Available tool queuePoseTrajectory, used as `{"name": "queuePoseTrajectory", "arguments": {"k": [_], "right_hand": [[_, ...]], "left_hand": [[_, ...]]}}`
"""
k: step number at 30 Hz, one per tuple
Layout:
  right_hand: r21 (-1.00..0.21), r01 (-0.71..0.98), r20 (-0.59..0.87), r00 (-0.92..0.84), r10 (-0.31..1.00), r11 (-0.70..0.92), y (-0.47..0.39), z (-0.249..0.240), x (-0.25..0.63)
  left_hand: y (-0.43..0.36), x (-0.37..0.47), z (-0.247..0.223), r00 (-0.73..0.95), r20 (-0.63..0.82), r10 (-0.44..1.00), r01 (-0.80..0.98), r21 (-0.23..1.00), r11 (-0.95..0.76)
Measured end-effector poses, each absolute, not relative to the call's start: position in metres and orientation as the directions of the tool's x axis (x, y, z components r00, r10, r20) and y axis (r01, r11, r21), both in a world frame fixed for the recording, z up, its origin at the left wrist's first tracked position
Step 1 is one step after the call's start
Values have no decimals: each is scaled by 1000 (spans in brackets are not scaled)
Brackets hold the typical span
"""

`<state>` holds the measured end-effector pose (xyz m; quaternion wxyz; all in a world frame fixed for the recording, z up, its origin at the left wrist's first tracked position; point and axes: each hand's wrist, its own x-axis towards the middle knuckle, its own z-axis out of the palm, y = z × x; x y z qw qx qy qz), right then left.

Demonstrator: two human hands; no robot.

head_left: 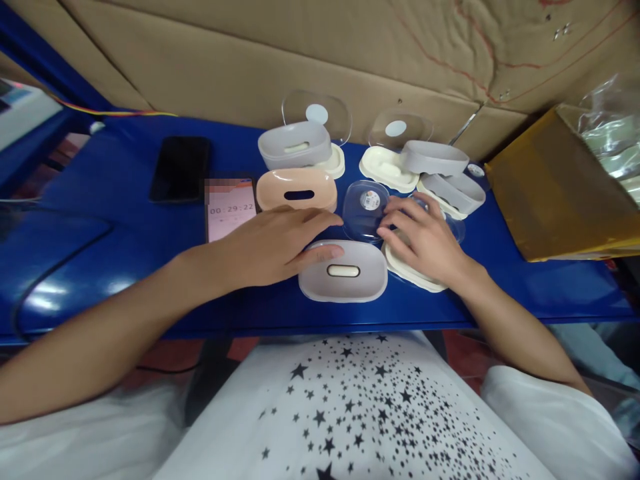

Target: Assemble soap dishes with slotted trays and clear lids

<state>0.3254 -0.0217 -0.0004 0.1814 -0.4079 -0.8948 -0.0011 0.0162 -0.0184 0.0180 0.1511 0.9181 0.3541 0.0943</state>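
My left hand (280, 243) is open, with a gap between thumb and fingers. Its thumb lies over the rim of a grey oval plastic box (345, 290) that has a cream piece in its middle slot. Just behind the fingers is a peach oval box (295, 180) with a dark slot. With fingers spread, my right hand (423, 233) reaches over a cream oval tray (413, 267), partly covering it. Its fingertips are at the edge of a clear lid (360, 207) with a round white sticker; whether they touch it I cannot tell.
Grey boxes (295, 143) and cream trays (380, 163) stand farther back, with clear lids leaning on the cardboard wall (250, 60). A phone (233, 207) showing a timer and a black phone (180, 168) lie left. A carton (555, 193) with plastic-wrapped items is at right.
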Motion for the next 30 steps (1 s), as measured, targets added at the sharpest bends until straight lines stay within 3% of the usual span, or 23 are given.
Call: {"name": "queuePoseTrajectory", "arguments": {"k": [4,11,15,18,21,23,26,30], "right_hand": [[-133,831,329,-478,815,541,-25,-7,318],[-254,809,227,-483,845,531,-18,-16,317],[-263,804,267,-471,841,534,-14,-18,314],[-300,788,337,-439,833,537,-11,-16,314],[-346,709,428,-464,776,614,-14,-6,320],[-366,608,452,-546,706,705,-19,1,325],[-402,446,428,-680,595,800,-32,9,327],[-413,337,405,-764,502,846,-43,5,323]], "left_hand": [[-18,24,12,726,-24,687,625,438,-646],[-16,27,13,810,-33,586,474,626,-620],[-17,27,10,833,-12,554,435,633,-640],[-16,26,12,810,94,579,423,589,-688],[-14,20,22,734,248,632,468,489,-736],[-13,13,30,686,273,674,529,449,-720],[-13,5,36,706,190,683,546,468,-695],[-18,3,32,818,53,572,470,510,-720]]}}
